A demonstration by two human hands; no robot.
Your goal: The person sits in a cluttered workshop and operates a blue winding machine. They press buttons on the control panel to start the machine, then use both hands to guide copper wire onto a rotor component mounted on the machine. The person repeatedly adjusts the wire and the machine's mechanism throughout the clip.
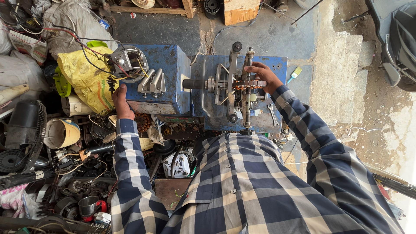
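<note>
Right hand (pixel 263 74) closed over copper-wound ring-shaped coil (pixel 250 84) on blue metal winding machine (pixel 264 115), coil lying just nearer than palm, axis sideways; left hand (pixel 121 102) well apart, fingers curled at blue metal box (pixel 173 73) edge.

Daylight, strongest at right of frame; concrete floor (pixel 346 78) there looks washed out, near blown at lower right edge. Left-side clutter sits dimmer, in soft shade. Focus sharp throughout, no motion blur. Wide-angle stretch at corners.
</note>
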